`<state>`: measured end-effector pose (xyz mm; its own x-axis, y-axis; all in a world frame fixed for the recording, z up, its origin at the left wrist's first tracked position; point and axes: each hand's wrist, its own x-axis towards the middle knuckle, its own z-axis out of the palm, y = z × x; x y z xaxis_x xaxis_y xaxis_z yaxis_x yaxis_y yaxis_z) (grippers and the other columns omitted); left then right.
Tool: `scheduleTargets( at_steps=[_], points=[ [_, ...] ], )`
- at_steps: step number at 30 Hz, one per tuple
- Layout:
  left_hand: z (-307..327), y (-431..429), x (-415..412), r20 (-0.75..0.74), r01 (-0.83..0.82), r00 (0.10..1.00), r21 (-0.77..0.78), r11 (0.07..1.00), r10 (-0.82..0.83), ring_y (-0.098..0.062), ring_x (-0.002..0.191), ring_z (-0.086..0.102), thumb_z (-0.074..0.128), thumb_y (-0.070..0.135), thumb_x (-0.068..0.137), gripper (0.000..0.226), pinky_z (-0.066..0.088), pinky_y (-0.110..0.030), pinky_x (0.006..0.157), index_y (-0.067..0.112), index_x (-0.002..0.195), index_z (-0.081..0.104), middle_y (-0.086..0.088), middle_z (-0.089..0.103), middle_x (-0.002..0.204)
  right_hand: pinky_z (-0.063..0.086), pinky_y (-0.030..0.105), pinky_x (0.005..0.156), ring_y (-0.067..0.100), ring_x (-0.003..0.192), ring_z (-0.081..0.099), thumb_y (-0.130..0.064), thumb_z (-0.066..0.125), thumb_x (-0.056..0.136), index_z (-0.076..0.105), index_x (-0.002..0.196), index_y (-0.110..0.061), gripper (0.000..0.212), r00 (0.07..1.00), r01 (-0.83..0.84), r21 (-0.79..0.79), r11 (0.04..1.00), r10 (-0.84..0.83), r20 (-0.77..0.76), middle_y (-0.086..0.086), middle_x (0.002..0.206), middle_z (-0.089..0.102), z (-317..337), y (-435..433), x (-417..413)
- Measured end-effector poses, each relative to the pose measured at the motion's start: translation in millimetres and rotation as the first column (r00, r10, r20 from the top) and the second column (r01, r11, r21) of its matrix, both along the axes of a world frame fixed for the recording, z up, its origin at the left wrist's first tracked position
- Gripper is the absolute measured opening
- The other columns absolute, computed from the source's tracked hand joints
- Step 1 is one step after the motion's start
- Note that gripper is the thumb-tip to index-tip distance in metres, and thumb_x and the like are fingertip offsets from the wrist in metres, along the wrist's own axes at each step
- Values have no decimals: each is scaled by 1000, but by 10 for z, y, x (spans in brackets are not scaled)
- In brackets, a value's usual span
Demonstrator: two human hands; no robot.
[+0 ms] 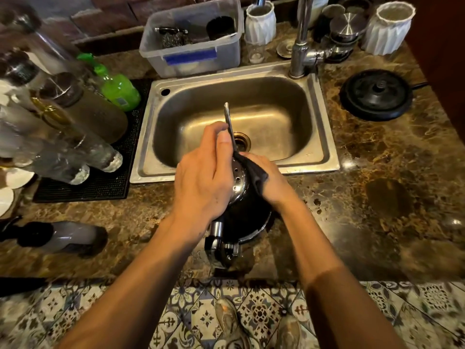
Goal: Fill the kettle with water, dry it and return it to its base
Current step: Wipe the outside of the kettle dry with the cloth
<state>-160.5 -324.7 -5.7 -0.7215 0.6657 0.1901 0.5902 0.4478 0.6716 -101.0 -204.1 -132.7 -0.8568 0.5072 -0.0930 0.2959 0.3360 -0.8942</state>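
The kettle [245, 212] is at the near edge of the counter [364, 172], just in front of the sink [324, 137]. It is tipped so its thin spout [227, 117] points up and away over the basin, and its handle faces the person. Whether it stands on the stone or is held just above it cannot be told.

The left hand [201, 177] is clamped on the kettle's upper part, fingers wrapped round it and thumb lying along the foot of the spout. The right hand [273, 185] grips a dark cloth [255, 173], bunched between thumb and fingers, and presses it against the kettle's right side beside the shiny perforated part.

The base [377, 94] – round, black, with a cord leading off right – sits on the counter to the right of the sink, well apart from the kettle.

A tap [302, 34] rises at the sink's far right corner, and a plastic tub [191, 59] stands behind the sink. On the left a green bottle [119, 89] stands on a black mat [100, 190].
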Motion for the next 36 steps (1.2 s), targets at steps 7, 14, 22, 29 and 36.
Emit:
scheduleTargets(
  at_steps=[7, 14, 22, 29, 36],
  points=[
    [10, -10, 12, 40, -19, 999, 20, 1000, 18, -23, 102, 69, 19, 42, 106, 45, 53, -47, 87, 26, 131, 54, -2, 74, 107, 28, 60, 118, 25, 150, 31, -35, 24, 109, 24, 155, -37, 46, 926, 306, -73, 949, -315, -207, -1, 164, 28, 173, -856, 448],
    [22, -18, 14, 81, -11, 997, 20, 1000, 9, -22, 95, 69, 19, 39, 108, 43, 54, -51, 84, 26, 133, 52, -10, 74, 101, 3, 52, 126, 17, 156, -12, -51, 15, 105, -16, 154, -45, 58, 882, 432, -44, 901, -432, -190, -21, 165, -19, 96, -1592, 644],
    [18, -23, -15, 63, 28, 997, 50, 998, -32, -21, 96, 70, 18, 42, 105, 48, 53, -38, 81, 23, 133, 54, -1, 73, 108, 54, 48, 93, 24, 104, 67, -31, 46, 102, 57, 127, -20, 29, 958, 151, 134, 979, -111, -264, 9, 116, 69, 358, -339, 162],
    [9, -11, -28, 80, 16, 997, 12, 1000, -16, -23, 107, 66, 12, 50, 101, 58, 49, -36, 87, 24, 134, 52, -2, 71, 122, 54, 43, 87, 24, 93, 70, -26, 43, 106, 73, 101, -32, 30, 982, 166, -254, 953, -183, -44, 10, 98, 74, 386, -160, 92],
    [-14, -7, -13, 119, 24, 993, -14, 1000, -23, -27, 105, 66, 12, 50, 102, 57, 52, -42, 85, 23, 131, 52, -4, 71, 119, 27, 37, 122, 12, 142, 39, -34, 32, 109, 43, 149, -29, 41, 762, 644, -303, 703, -624, 173, -8, 154, 44, 265, -1030, 371]
  ],
)
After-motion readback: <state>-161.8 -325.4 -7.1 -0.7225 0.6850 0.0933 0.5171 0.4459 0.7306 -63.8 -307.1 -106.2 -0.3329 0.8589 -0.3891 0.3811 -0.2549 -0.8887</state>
